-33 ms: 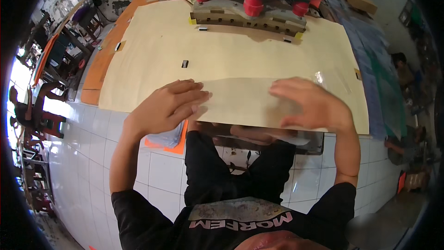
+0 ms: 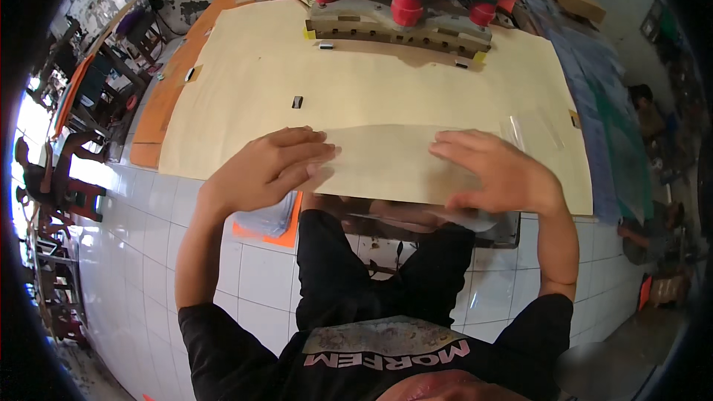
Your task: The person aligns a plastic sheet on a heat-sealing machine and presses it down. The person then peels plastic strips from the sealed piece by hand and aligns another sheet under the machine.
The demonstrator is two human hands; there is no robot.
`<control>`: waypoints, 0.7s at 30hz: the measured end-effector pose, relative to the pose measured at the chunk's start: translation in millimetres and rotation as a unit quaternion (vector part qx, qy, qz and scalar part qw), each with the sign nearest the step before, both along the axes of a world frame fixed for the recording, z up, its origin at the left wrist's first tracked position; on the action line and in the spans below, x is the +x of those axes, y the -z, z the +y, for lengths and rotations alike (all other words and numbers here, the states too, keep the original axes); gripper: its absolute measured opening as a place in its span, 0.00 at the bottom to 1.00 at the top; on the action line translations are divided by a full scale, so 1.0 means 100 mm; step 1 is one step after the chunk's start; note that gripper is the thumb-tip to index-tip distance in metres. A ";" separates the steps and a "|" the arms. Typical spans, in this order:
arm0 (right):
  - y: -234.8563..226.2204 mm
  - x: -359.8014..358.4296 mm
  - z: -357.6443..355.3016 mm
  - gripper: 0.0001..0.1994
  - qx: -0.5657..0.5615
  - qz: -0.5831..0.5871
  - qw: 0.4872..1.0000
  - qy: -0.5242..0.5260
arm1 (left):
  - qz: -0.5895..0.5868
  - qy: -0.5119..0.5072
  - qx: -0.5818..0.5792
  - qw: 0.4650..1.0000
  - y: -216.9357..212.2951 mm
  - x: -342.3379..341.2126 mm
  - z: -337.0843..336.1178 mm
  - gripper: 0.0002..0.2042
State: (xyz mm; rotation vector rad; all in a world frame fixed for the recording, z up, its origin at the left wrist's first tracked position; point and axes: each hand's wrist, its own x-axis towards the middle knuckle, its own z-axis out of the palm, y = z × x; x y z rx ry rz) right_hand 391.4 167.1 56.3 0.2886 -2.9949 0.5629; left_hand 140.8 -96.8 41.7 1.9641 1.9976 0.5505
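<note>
Both hands lie flat, palms down, fingers spread and gripping nothing, on a pale sheet [image 2: 386,160] at the centre of the frame. The left hand [image 2: 271,167] presses its left end, the right hand [image 2: 497,174] its right end. The sheet rests on the near edge of the bench [image 2: 245,67], which is covered in cream paper, and it looks like the smoothing or pressing-down step; the next move likely calls for even pressure while keeping the sheet square to the bench edge.

A clear plastic piece [image 2: 531,130] lies just beside the right hand, and small dark clips [image 2: 297,102] sit further up. At the top centre stands a wooden jig with red rollers [image 2: 405,18]. White floor tiles [image 2: 148,245] fill the lower left (an orange-backed stack [image 2: 267,223] shows under the bench edge), and wooden chairs [image 2: 67,178] crowd the left rim.
</note>
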 end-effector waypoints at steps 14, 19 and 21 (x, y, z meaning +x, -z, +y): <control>0.21 0.10 0.19 0.36 0.087 0.007 0.986 0.145 | 0.002 0.007 0.004 1.000 0.08 -0.02 -0.02 0.34; 0.04 0.04 0.22 0.38 0.089 -0.058 0.972 0.209 | 0.034 -0.069 0.018 0.997 0.05 0.06 0.04 0.40; 0.00 0.07 0.24 0.39 0.098 -0.080 0.968 0.216 | -0.028 -0.130 -0.017 0.991 -0.01 0.08 0.07 0.39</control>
